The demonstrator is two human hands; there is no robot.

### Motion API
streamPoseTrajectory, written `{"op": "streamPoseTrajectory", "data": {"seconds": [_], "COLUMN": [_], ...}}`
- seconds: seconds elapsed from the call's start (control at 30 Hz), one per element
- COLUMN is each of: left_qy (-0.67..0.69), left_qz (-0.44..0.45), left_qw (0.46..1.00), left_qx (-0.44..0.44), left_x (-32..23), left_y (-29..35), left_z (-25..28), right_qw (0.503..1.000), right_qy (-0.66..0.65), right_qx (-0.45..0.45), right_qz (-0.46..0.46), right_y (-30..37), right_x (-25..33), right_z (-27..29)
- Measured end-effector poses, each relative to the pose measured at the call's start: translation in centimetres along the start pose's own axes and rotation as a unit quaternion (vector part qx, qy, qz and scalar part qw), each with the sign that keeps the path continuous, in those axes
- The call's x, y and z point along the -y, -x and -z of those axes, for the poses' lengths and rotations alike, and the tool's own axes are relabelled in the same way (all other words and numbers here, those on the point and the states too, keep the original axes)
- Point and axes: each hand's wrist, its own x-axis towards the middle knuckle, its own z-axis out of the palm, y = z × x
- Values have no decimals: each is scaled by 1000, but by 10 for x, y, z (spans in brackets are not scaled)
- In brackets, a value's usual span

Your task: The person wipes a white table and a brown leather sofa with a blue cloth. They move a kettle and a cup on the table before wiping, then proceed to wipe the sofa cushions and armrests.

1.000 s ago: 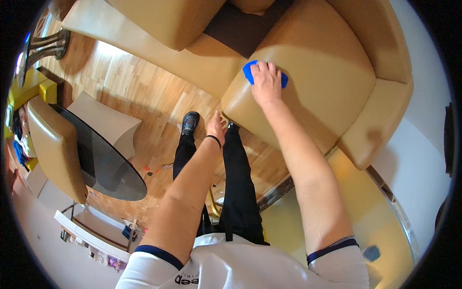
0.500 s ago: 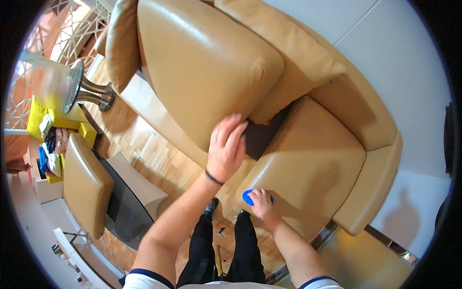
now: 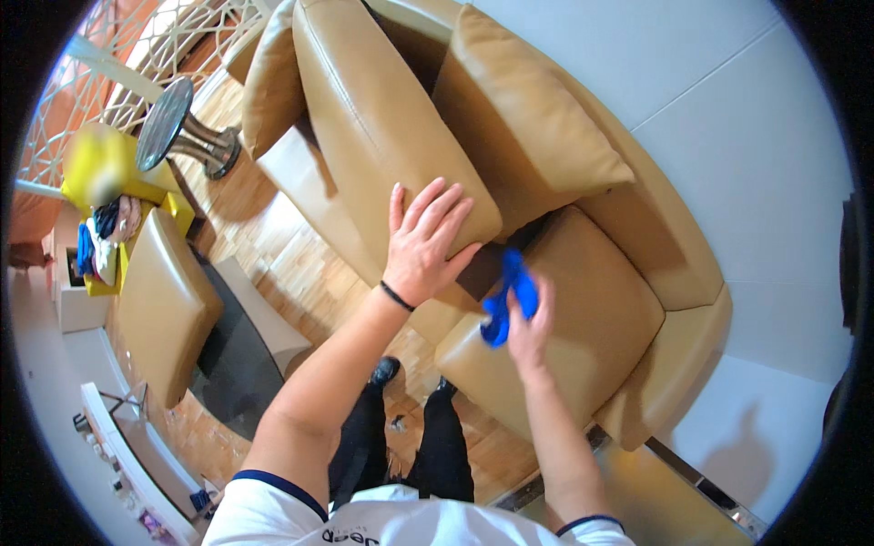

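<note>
My left hand (image 3: 428,238) lies with its fingers spread on the near end of a tan leather seat cushion (image 3: 387,127). This cushion is tipped up on its side on the sofa. A crumpled blue cloth (image 3: 510,300) is gripped in my right hand (image 3: 533,329), above the sofa's other seat cushion (image 3: 592,309), which lies flat. Between the two cushions, part of the dark sofa base (image 3: 480,273) shows. A tan leather pillow (image 3: 528,118) leans against the backrest behind the tipped cushion.
At left, a tan-topped ottoman (image 3: 168,309) stands beside a dark glass table surface (image 3: 238,364). Farther off are a small round glass side table (image 3: 166,127) and a yellow seat (image 3: 96,159) with folded clothes (image 3: 109,232). A white wall (image 3: 728,109) runs behind the sofa.
My left hand has come to rest on the cushion, which now stands more steeply on its side. My right hand has lifted the blue cloth off the flat seat and moved it farther away from me.
</note>
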Motion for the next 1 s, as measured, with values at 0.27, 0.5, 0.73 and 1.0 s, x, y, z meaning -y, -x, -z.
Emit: {"op": "streamPoseTrajectory", "data": {"seconds": [0.27,0.5,0.73,1.0], "left_qy": [75,143,127,98], "left_qz": [-2,-5,-6,-13], "left_qw": [997,987,991,993], "left_qx": [24,71,37,67], "left_x": [26,38,43,48], "left_y": [44,61,64,80], "left_z": [40,35,31,43], "right_qw": [965,944,872,810], "right_qy": [72,186,229,289], "right_qx": [152,188,263,355], "right_qz": [204,198,343,366], "right_y": [-158,-93,-156,-142], "right_x": [131,131,208,197], "right_z": [-121,-77,-146,-156]}}
